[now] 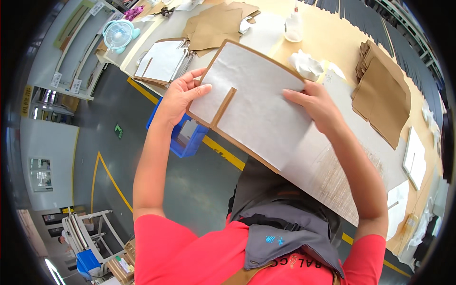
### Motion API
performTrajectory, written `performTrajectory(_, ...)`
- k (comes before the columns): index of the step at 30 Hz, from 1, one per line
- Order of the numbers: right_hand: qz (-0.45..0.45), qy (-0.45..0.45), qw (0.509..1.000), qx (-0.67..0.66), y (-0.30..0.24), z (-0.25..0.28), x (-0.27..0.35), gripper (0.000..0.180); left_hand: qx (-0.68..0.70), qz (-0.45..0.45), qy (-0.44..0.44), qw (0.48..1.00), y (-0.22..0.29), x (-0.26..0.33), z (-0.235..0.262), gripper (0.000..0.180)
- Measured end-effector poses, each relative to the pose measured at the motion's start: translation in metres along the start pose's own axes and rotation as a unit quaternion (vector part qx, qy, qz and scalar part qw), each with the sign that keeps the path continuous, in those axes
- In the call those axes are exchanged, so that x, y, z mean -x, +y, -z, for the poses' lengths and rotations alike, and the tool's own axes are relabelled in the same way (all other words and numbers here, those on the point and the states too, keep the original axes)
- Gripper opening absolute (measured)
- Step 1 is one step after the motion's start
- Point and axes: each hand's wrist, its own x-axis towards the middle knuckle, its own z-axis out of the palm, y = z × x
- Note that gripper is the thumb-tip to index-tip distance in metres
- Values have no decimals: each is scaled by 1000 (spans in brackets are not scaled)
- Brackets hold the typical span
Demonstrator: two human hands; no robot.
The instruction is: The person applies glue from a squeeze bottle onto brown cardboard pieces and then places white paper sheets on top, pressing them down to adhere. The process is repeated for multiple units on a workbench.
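Between my two hands I hold a flat panel, tilted above the table's near edge. A white sheet (pixel 266 109) covers its face, with a brown border around it and a brown strip (pixel 223 107) running inward from the near edge. My left hand (pixel 179 99) is closed on its left end, thumb on top of the white face. My right hand (pixel 319 105) grips the far right side, thumb lying on the face and fingers hidden beneath. Similar white-faced, brown-edged panels (pixel 164 59) lie in a pile just beyond my left hand.
Brown cut sheets (pixel 213 26) lie at the back of the table, with another brown stack (pixel 385 95) at right. Crumpled white material (pixel 306 65) and a white container (pixel 293 29) stand beyond the panel. A blue crate (pixel 190 148) sits below the table edge. A fan (pixel 118 35) is far left.
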Motion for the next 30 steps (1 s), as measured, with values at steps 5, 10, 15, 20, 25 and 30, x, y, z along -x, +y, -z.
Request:
performTrajectory(5,169,133,924,316,36,12,-5,30,-476,-151,163,851,-72,-25,33,51)
performTrajectory(10,150,252,862,414,71,115,43,18,-474,-199,227,828,-69,-11,4,39)
performTrajectory(15,169,278,759,564,99,182,53,7,-447,-241,165,845,-43,-18,-51,30)
performTrajectory(20,184,200,664,697,107,186,48,11,-421,-281,91,858,-33,-20,-101,29)
performTrajectory(25,199,174,637,724,103,185,44,14,-409,-308,16,859,-24,-28,-152,29)
performTrajectory(30,201,194,702,655,107,199,40,8,-366,-307,-66,876,-29,-51,-214,25)
